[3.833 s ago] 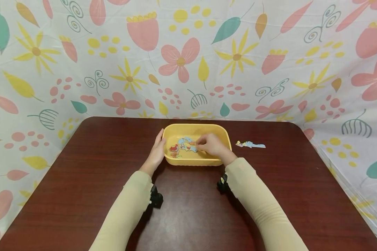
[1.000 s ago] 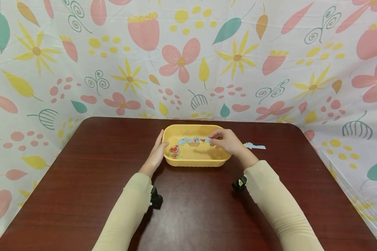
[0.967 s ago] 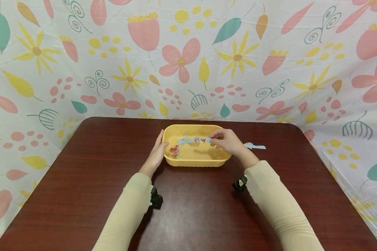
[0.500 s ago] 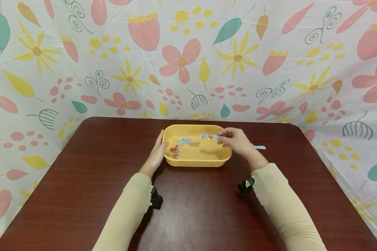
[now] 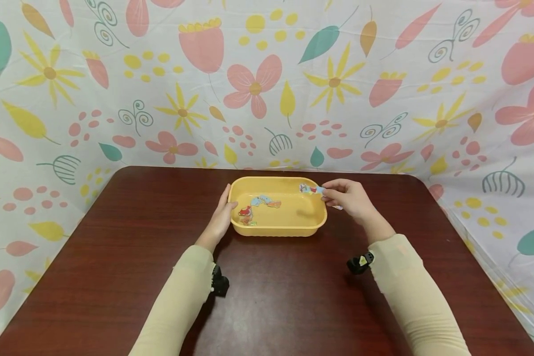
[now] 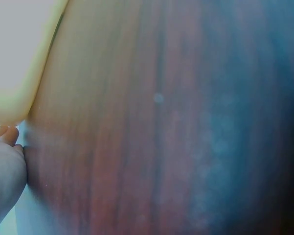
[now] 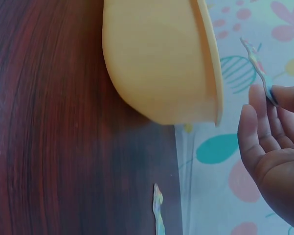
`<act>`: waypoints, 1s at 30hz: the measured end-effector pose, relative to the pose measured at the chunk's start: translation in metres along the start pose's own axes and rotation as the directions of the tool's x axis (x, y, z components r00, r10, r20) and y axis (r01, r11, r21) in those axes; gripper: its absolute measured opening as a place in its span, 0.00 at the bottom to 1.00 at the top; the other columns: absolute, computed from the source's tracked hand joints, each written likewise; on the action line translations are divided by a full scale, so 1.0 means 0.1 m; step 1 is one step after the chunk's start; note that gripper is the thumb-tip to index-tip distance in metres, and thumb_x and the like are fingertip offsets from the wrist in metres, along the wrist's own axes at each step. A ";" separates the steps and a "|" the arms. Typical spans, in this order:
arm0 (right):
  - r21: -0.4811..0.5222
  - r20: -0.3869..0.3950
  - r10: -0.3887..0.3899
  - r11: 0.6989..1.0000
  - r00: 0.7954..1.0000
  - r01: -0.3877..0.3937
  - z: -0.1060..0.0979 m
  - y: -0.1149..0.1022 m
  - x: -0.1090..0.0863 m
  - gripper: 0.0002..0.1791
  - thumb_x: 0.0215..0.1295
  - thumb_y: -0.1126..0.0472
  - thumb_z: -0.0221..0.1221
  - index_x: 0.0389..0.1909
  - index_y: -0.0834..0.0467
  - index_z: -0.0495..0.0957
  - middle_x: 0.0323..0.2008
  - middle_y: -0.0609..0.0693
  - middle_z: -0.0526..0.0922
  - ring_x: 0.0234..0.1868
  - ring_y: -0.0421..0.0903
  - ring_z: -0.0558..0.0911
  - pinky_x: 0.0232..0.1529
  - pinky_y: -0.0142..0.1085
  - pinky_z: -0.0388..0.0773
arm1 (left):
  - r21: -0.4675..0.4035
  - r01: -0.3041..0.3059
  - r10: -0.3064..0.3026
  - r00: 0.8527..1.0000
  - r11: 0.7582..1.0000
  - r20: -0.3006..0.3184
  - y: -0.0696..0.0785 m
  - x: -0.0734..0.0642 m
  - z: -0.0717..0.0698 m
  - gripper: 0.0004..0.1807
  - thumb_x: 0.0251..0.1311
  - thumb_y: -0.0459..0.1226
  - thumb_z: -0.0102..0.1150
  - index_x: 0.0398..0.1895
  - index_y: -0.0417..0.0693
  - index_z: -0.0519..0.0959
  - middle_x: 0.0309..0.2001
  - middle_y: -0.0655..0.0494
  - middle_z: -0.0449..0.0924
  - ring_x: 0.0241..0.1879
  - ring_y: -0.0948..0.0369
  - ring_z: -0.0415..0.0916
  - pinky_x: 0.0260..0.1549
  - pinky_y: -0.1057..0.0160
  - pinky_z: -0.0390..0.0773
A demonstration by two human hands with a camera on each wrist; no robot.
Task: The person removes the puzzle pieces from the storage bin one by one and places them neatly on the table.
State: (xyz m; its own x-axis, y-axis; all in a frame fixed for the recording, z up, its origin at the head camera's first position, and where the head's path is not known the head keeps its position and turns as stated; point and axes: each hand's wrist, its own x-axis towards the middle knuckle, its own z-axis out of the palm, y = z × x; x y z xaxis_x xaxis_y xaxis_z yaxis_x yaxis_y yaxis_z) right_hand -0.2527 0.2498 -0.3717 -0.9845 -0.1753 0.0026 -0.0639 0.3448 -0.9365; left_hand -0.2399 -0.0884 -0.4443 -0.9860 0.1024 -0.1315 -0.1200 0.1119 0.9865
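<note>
A shallow yellow plastic basin (image 5: 293,230) stands near the table's far edge. My left hand (image 5: 219,220) holds its left side, thumb over the rim and fingers along the outside wall. Between the thumb and fingertips of my right hand (image 5: 350,199) is a flat cartoon cutout (image 5: 309,189), light blue with red, raised over the basin's back right corner. In the right wrist view this cutout (image 7: 257,63) appears nearly edge-on. Several other cutouts (image 5: 245,211) lie at the basin's left. Another loose cutout (image 7: 158,208) rests on the table to the right, mostly hidden by my right hand in the head view.
The dark brown wooden table (image 5: 271,291) carries the basin. Behind and beside it hangs a white flowered cloth (image 5: 160,74). Black wrist cameras (image 5: 359,263) sit on both forearms. The left wrist view is blurred, with the basin at its left edge.
My right hand has lifted the blue-and-red cutout off the others and carried it right, toward the basin's right rim. The left hand has stayed on the basin.
</note>
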 end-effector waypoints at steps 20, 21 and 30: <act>0.254 -0.083 0.015 0.967 0.996 0.007 -0.40 0.19 -0.15 0.19 0.64 0.61 0.59 0.50 0.71 0.72 0.33 0.41 0.84 0.33 0.38 0.85 0.37 0.32 0.82 | 0.031 0.013 -0.013 1.000 0.999 -0.004 0.00 0.02 0.00 0.34 0.70 0.43 0.35 0.75 0.73 0.38 0.76 0.67 0.33 0.75 0.60 0.30 0.72 0.50 0.41; 0.268 -0.085 0.013 0.963 0.996 0.010 -0.42 0.20 -0.16 0.17 0.64 0.61 0.59 0.48 0.69 0.74 0.33 0.41 0.84 0.33 0.38 0.85 0.37 0.32 0.82 | 0.033 0.013 -0.013 1.000 0.999 -0.005 -0.01 0.02 0.00 0.34 0.70 0.43 0.35 0.74 0.73 0.38 0.76 0.67 0.33 0.75 0.60 0.30 0.72 0.50 0.40; 0.420 -0.101 0.010 0.907 0.995 0.033 -0.61 0.34 -0.24 0.05 0.63 0.65 0.58 0.38 0.55 0.81 0.34 0.44 0.83 0.32 0.40 0.85 0.36 0.32 0.82 | -0.007 0.026 -0.026 1.000 1.000 -0.017 0.00 0.00 -0.01 0.32 0.71 0.42 0.33 0.75 0.72 0.40 0.76 0.66 0.33 0.75 0.59 0.30 0.71 0.48 0.40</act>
State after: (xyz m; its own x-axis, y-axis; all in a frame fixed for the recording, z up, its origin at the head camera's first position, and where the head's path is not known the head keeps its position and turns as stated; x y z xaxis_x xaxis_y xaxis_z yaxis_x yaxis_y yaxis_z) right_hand -0.2416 0.3223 -0.3825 -0.9966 -0.0776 0.0286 -0.0224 -0.0801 -0.9965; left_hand -0.2397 -0.0896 -0.4440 -0.9845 0.0824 -0.1550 -0.1459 0.1077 0.9834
